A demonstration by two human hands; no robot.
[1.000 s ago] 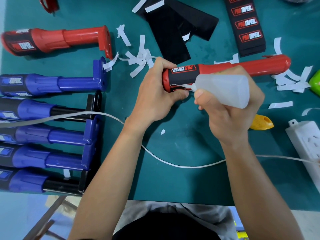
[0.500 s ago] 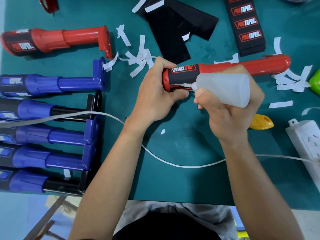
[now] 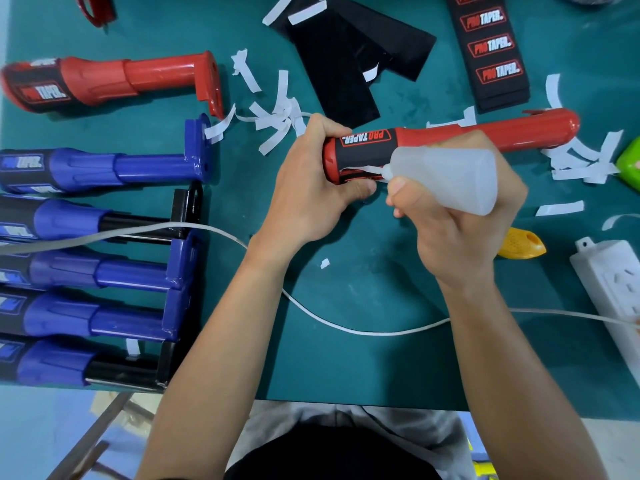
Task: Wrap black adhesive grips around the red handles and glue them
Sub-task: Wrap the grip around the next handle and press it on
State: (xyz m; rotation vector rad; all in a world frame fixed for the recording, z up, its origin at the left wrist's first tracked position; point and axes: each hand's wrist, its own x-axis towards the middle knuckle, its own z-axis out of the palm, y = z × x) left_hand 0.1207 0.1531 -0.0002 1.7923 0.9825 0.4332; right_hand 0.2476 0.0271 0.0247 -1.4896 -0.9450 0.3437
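The left hand (image 3: 311, 188) curls around the wrapped end of a red handle (image 3: 485, 133), with the thumb pressed against the underside. The right hand (image 3: 457, 230) grips a translucent squeeze bottle (image 3: 446, 178) in a closed fist, thumb near the nozzle. The nozzle tip touches the seam of the black grip (image 3: 363, 147), where a white strip shows at the open edge. The grip bears the words "PRO TAPER" and covers the handle's left end. The handle lies across the middle of a green mat (image 3: 346, 358), its bare red end pointing right.

Just behind the hands lie scattered white paper strips (image 3: 277, 123) and plain black grip sheets (image 3: 332, 64). A stack of printed grips (image 3: 491, 53) sits further right. At the far left, a second red handle (image 3: 121, 79) lies above a row of blue handles (image 3: 104, 168). A white cable (image 3: 346, 329) runs under both forearms to a white power strip (image 3: 609, 289) at the right edge. A small yellow object (image 3: 523, 244) sits beside the right wrist.
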